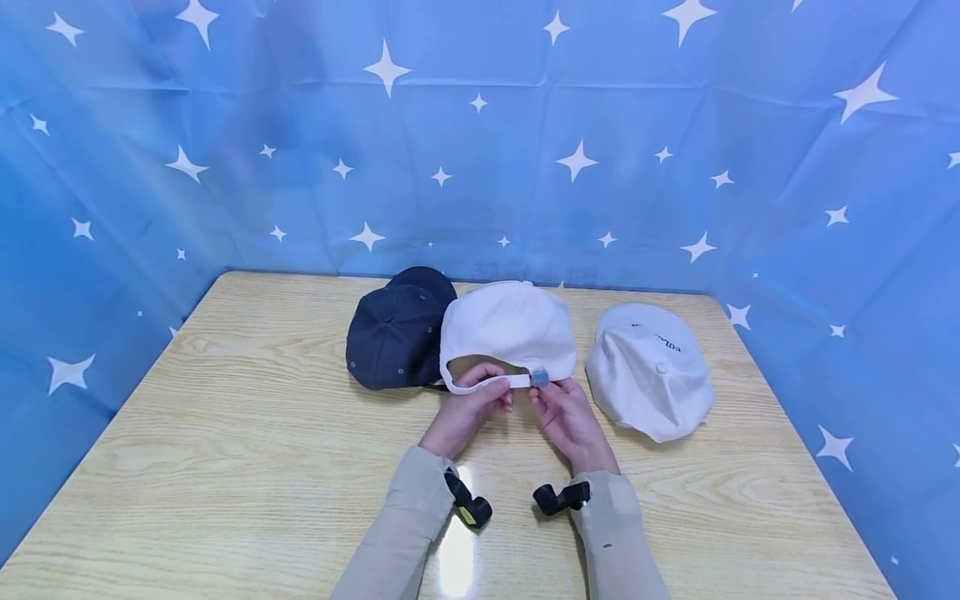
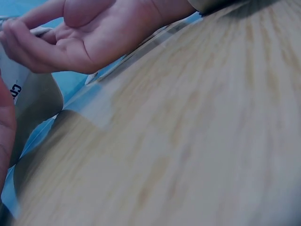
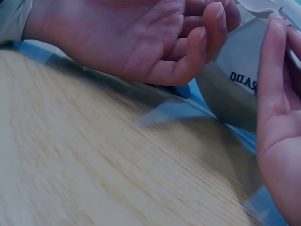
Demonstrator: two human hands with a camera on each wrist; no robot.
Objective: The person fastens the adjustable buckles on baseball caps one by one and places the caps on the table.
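A white baseball cap (image 1: 510, 321) is between my two hands, its back opening and strap (image 1: 517, 381) towards me. My left hand (image 1: 459, 417) pinches the strap on the left, thumb over it and fingers in the opening. At the strap's right end, by a grey-blue buckle (image 1: 540, 377), my right hand (image 1: 573, 421) grips between thumb and fingers. Both hands also show in the right wrist view, where dark lettering (image 3: 242, 81) shows on the cap's far side. The left wrist view catches my right palm (image 2: 99, 37) with its fingers bent at the strap.
A dark navy cap (image 1: 386, 337) lies directly left of the white one, brim towards the back. To the right sits an off-white cap (image 1: 648, 375) with a creased crown and small dark lettering. The wooden table (image 1: 225, 467) meets a blue star-patterned curtain (image 1: 465, 133) behind.
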